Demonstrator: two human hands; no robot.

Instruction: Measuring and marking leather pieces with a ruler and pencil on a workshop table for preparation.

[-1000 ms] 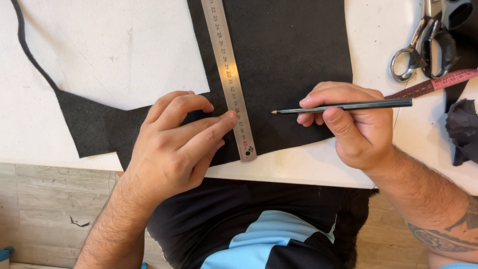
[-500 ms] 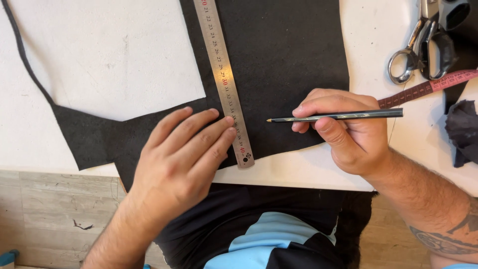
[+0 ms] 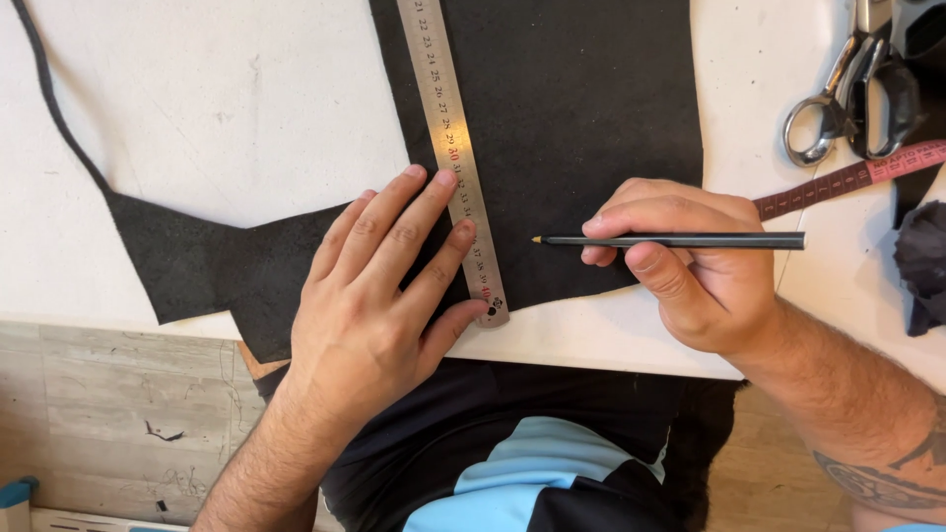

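A sheet of black leather [image 3: 572,118] lies on a white table [image 3: 197,108]. Across it runs a steel ruler [image 3: 448,128], slanting from the top edge down to the table's front edge. My left hand [image 3: 379,296] lies flat on the leather, its fingertips pressing the ruler's lower end. My right hand [image 3: 690,261] holds a black pencil [image 3: 680,239] sideways, its tip pointing left and hovering just right of the ruler over the leather.
Metal scissors [image 3: 847,89] with black handles lie at the top right, next to a red measuring tape [image 3: 857,177]. A dark scrap [image 3: 921,261] sits at the right edge. My lap and a wooden floor [image 3: 108,414] show below the table edge.
My left hand has slid up along the ruler and spread its fingers onto it. My right hand with the pencil has shifted slightly left and lower on the leather.
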